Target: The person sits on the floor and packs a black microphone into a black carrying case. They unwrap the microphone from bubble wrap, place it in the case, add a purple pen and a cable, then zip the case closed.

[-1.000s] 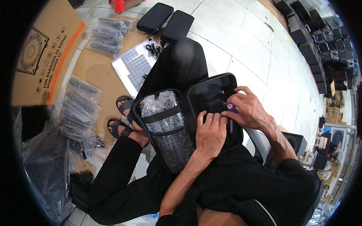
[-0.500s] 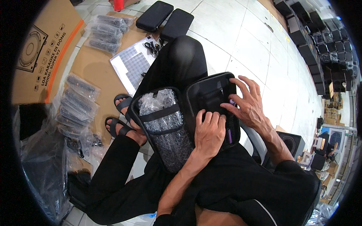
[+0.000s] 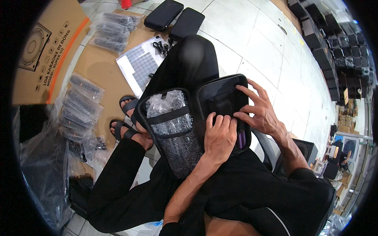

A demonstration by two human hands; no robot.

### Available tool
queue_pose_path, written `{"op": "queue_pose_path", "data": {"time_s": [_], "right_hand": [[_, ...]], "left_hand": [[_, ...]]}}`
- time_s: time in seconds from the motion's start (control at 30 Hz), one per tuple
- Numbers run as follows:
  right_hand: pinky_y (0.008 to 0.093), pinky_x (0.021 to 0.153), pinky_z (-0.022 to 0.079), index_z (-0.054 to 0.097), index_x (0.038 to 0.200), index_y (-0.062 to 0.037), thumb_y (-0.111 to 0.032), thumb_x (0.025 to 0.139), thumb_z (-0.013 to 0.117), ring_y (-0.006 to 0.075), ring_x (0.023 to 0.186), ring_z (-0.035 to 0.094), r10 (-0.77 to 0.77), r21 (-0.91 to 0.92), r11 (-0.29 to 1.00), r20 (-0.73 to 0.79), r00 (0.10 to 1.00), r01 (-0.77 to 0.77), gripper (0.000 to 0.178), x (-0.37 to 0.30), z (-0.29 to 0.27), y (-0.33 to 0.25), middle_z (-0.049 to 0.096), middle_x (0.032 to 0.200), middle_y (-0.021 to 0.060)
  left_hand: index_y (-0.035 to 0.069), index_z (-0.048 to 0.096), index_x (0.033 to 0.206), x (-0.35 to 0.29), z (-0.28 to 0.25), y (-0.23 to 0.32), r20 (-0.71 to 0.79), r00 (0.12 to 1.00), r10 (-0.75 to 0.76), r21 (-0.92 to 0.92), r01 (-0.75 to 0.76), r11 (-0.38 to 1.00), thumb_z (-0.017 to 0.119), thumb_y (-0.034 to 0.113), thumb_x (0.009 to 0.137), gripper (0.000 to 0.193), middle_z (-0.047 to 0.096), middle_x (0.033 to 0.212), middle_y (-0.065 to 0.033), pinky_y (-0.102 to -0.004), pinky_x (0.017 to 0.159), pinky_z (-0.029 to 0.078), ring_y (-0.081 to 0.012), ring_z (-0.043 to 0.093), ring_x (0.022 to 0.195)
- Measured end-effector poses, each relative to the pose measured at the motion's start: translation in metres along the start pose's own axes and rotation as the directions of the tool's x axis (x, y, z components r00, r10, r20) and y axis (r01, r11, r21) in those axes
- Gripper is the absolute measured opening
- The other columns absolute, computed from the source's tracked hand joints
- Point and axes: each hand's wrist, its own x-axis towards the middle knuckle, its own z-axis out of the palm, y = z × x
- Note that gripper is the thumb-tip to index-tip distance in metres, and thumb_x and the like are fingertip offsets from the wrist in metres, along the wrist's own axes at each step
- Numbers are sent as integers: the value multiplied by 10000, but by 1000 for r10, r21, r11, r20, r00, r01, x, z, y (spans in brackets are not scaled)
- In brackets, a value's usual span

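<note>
A black zip-up carrying case (image 3: pixel 201 94) lies unfolded on my lap. Bubble-wrapped items (image 3: pixel 171 122) fill its left half, crossed by a black elastic strap (image 3: pixel 168 116). In the right half is a mesh pocket (image 3: pixel 247 131) with something purple (image 3: pixel 241 139) showing through. My left hand (image 3: pixel 221 135) rests over this pocket, its fingers curled at the upper edge. My right hand (image 3: pixel 260 108) is at the right rim, fingers spread, thumb near the pocket's opening, with nothing visible in it. What lies under the left hand is hidden.
Two closed black cases (image 3: pixel 187 23) lie beyond my knee, near a printed sheet (image 3: pixel 136 67) with black cables (image 3: pixel 160 48). Bubble-wrapped packages (image 3: pixel 80 106) lie on cardboard at left, beside a big carton (image 3: pixel 59 43). Black speaker boxes (image 3: pixel 327 59) line the far right.
The purple thing by my right fingers has gone down into the mesh pocket. My right thumb has moved slightly down and right; my left hand stays at the pocket's edge.
</note>
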Motion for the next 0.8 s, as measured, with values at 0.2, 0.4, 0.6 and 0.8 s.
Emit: {"op": "queue_pose_path", "data": {"time_s": [0.2, 0.4, 0.6, 0.8], "right_hand": [[431, 921, 495, 711, 769, -6, -75, 839, 724, 339, 1152, 592, 116, 206, 977, -328, 937, -49, 99, 16, -4, 13, 691, 1126, 149], [318, 723, 522, 713, 902, 45, -213, 943, 617, 188, 799, 673, 478, 499, 809, -254, 841, -310, 277, 102, 42, 68, 721, 881, 150], [403, 641, 501, 663, 866, 26, -241, 802, 690, 364, 702, 654, -228, 380, 896, -47, 972, 229, 276, 228, 129, 153, 681, 780, 200], [453, 696, 511, 579, 896, -21, -189, 853, 646, 340, 845, 652, -458, -103, 833, 420, 783, 543, 186, 359, 188, 116, 638, 846, 154]], "left_hand": [[21, 669, 935, 0, 2, -1, -27, 999, 30, -18, -30, 999, 582, 121, 832, 167, 584, 825, -84, -465, 981, 408, -234, 573, 858], [3, 660, 931, -8, -21, 2, -78, 997, 13, -117, -22, 993, 667, 119, 859, 136, 573, 813, -81, -490, 1008, 422, -243, 565, 850], [29, 702, 916, -25, -76, -5, -277, 950, -147, -202, 92, 975, 780, 80, 767, 176, 627, 848, -66, -474, 942, 500, -232, 594, 868], [15, 678, 819, -76, -115, -47, -514, 739, -435, -59, 476, 877, 743, 3, 747, 97, 643, 797, -104, -493, 882, 513, -297, 629, 796]]}}
